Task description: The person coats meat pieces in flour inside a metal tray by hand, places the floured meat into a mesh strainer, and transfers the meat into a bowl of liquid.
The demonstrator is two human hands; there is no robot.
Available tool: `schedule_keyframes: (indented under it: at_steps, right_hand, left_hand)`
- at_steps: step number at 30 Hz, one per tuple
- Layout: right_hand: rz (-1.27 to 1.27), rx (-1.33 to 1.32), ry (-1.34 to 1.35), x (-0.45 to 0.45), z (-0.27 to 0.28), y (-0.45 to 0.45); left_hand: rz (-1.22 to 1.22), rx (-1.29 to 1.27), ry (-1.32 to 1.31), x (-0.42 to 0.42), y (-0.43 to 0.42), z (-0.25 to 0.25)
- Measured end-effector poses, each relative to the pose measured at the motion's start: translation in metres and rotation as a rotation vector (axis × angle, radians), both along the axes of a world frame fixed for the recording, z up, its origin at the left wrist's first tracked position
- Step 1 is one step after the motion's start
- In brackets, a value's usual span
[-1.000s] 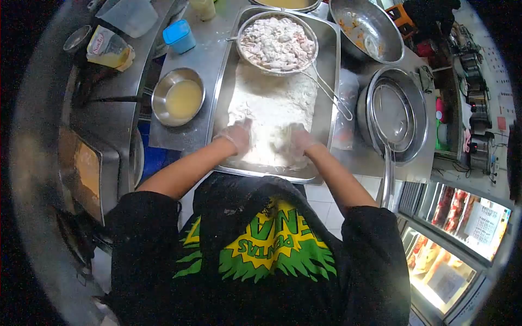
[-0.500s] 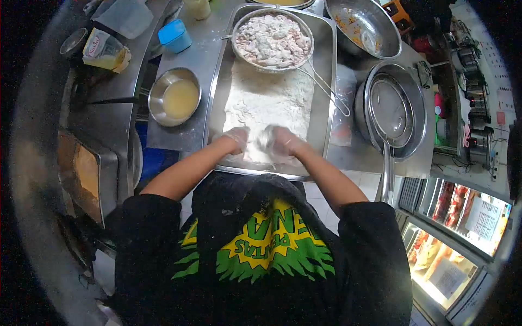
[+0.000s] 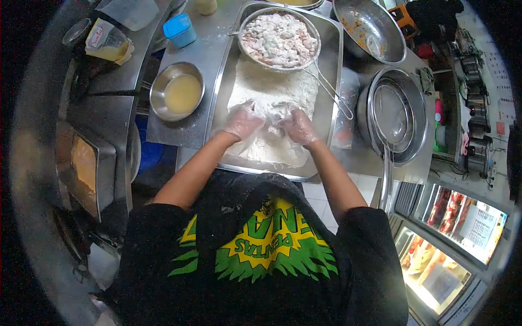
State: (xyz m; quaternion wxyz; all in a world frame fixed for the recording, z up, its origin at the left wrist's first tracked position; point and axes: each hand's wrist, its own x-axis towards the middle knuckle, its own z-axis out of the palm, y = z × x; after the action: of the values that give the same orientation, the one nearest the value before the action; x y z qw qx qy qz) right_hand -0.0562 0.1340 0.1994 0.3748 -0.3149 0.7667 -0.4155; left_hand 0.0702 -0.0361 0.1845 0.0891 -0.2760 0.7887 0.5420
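Both of the person's hands were in clear gloves and down in a bed of white powder (image 3: 272, 87) that covered most of the floor of a long metal tray (image 3: 325, 122) on the steel counter (image 3: 209, 46). The left hand (image 3: 243, 122) was partly closed, its fingers bent inward at the powder's surface; whether it gripped anything could not be told. The right hand (image 3: 299, 127), just beside it, had its fingers curled toward the left one, with white clumps about the fingertips, and its hold could not be told either. A narrow gap lay between the hands, nearer to the body's end of the tray than to the far one. At the far end a round wire strainer (image 3: 279, 70) sat over the powder, heaped with pale pinkish pieces (image 3: 280, 39) dusted in white, and its looped handle reached across the tray's right rim. Left of the tray stood a small steel bowl (image 3: 157, 89) of pale yellow liquid (image 3: 183, 94), and beyond that a blue container (image 3: 179, 30). To the right, a fine sieve (image 3: 392, 117) rested inside a wide metal bowl (image 3: 417, 119), while a large bowl (image 3: 375, 16) with orange smears stood farther off
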Motion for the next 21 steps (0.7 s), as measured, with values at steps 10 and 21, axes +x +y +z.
schedule_keyframes:
  at_steps: [10,21]
  right_hand:
    - [-0.002,-0.152,0.571,0.009,0.000,-0.012]
    - [0.211,-0.257,0.786,0.012,-0.017,-0.016]
  left_hand:
    - [0.270,0.736,0.078,0.000,0.018,0.033]
    - [0.169,0.649,0.115,0.005,0.019,0.014]
